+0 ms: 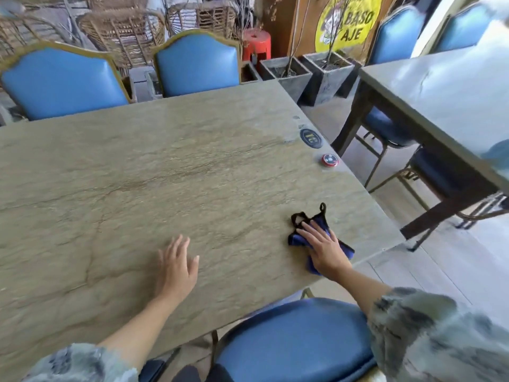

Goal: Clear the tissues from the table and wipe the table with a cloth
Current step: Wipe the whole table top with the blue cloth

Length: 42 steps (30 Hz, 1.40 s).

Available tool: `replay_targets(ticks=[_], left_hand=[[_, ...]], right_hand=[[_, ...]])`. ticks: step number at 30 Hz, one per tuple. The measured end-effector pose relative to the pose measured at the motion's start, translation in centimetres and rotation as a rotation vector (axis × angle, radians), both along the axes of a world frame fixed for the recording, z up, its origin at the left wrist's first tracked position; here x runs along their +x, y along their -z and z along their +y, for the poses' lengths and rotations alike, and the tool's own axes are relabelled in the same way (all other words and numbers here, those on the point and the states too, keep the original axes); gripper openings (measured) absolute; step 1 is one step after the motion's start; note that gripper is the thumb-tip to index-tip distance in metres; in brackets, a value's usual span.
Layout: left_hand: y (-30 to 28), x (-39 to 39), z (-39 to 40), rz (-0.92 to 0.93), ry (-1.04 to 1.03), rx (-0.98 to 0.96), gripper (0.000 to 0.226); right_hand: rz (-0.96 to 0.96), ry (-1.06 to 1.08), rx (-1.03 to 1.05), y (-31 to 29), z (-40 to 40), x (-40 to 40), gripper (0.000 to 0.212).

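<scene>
Your right hand (326,250) lies flat, fingers straight, pressing the blue cloth (316,232) onto the counter (165,175) near its 4 o'clock corner; that grip is apart, not clamped. Your left hand (176,267) sits at 6 o'clock, grip apart, fingers relaxed, holding nothing. At 2 o'clock a dark round sticker (311,138) with unreadable writing lies near a red call button (329,160). Beyond, a yellow sign (348,22) reads "BASO AJE".
</scene>
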State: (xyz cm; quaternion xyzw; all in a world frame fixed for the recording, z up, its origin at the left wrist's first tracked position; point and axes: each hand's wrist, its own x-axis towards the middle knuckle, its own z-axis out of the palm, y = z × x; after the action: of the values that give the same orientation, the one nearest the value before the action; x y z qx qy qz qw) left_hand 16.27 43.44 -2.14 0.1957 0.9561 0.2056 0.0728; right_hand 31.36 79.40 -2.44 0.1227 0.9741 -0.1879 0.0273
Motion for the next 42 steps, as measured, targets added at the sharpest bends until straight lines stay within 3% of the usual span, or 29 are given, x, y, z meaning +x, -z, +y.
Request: replay_targets(ticks=[5, 11, 16, 21, 24, 27, 32, 35, 42], left_hand=[[-0.3, 2.1, 1.3, -0.015, 0.052, 0.011, 0.072], [-1.4, 3.6, 2.8, 0.008, 0.039, -0.080, 0.071], [-3.2, 5.9, 9.0, -0.022, 0.116, -0.120, 0.061], [-5.5, 9.4, 19.8, -0.051, 0.376, -0.091, 0.067], [-7.7, 12.3, 27.7, -0.056, 0.484, -0.049, 0.061], [-10.4, 15.2, 35.7, -0.055, 0.554, 0.026, 0.054], [-14.6, 19.0, 46.0, -0.032, 0.596, 0.106, 0.059], [-15.7, 19.6, 50.0, 0.053, 0.609, 0.045, 0.063], [-15.2, 15.5, 58.5, 0.102, 0.595, -0.081, 0.062]], right_hand=[[0.047, 0.283, -0.015, 0.3, 6.7, 3.5, 0.047], [-0.034, 0.538, -0.014, -0.7, 13.0, 7.2, 0.066], [-0.082, 0.829, -0.188, -3.3, 17.5, 11.2, 0.055], [-0.066, 0.547, -0.191, -7.7, 21.3, 16.6, 0.064], [-0.116, 0.243, -0.045, -10.3, 24.1, 19.5, 0.054], [-0.030, 0.070, 0.104, -12.3, 26.6, 21.5, 0.048], [0.117, -0.022, 0.387, -16.3, 30.5, 22.7, 0.062], [0.176, -0.076, 0.524, -18.3, 33.2, 22.5, 0.064], [0.298, -0.056, 0.583, -20.8, 39.8, 16.8, 0.066]])
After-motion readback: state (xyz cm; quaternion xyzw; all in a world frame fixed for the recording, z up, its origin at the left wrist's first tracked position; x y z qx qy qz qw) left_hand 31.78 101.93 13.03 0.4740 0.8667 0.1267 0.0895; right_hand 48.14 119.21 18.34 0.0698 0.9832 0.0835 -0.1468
